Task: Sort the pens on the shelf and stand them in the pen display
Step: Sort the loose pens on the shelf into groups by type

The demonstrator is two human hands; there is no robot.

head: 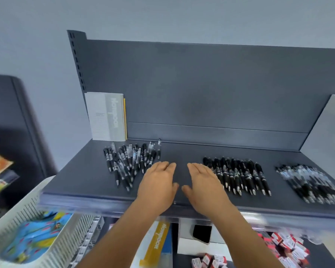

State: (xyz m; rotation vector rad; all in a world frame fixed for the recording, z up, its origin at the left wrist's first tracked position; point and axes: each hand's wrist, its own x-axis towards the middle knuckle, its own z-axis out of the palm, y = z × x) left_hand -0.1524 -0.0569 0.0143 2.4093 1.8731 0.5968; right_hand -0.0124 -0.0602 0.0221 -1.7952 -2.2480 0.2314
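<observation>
1. A dark grey shelf point(182, 151) runs across the middle of the frame, with a grey back panel point(201, 84) rising behind it.
2. Three groups of pens lie flat on the shelf. A loose, jumbled heap of pens point(130, 163) sits left of centre, some clear-barrelled and some black, pointing in mixed directions.
3. A tidier row of black pens point(238, 176) lies right of centre, side by side with their tips toward the front edge.
4. A third bunch of pens point(309, 182), with clear and black barrels, lies at the far right of the shelf, well apart from the row.
5. The left hand point(159, 184) rests palm down on the bare shelf between the heap and the row, its fingers point(161, 167) spread flat and grasping nothing, its fingertips close to the heap's right edge.
6. The right hand point(203, 185) lies beside it, also palm down, its fingers point(199, 169) flat and empty, its outer edge just against the left end of the black row.
7. A grey-and-white notebook point(106, 117) stands upright against the back panel at the shelf's left rear corner.
8. In the lower left, a white slotted basket point(52, 248) holds colourful blue packs.
9. Below the shelf at lower right lie small red-and-white boxes point(286, 246).
10. No pen display can be made out.
</observation>
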